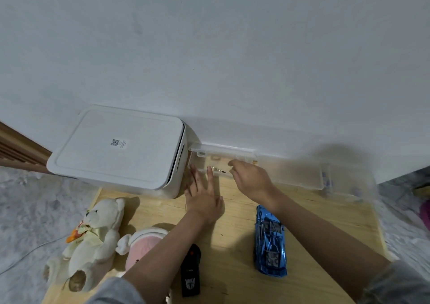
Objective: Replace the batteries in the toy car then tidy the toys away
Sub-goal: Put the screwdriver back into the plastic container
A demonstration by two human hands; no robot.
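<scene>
right hand: mine is reaching into the clear plastic organiser box at the back of the board. The right hand has its fingers curled down over a compartment, and I honestly can't tell if it's pinching anything, since the fingertips are hidden from up here.

left hand: the left hand is spread, fingers splayed flat against the near edge of the box, looks like it's bracing it so it doesn't slide.

screwdriver: a thin small screwdriver lies between my two hands at the box's front edge, tip pointing right. Nobody's gripping it as far as I can see.

toy car: the blue toy car sits on the wooden board, just below my right forearm, belly-up I think, not being touched.

remote: black remote is near the bottom, under my left forearm.

other toys: white teddy bear and a pink plush are off to the left, not put away.

storage bin: big white lidded bin is shut, just left of the organiser.

step: my guess is we're early, fishing tools or batteries out of the box.

next: probably grab the screwdriver, then go for the car's battery cover. Needs a fine pinch, since that tool is skinny.
</scene>
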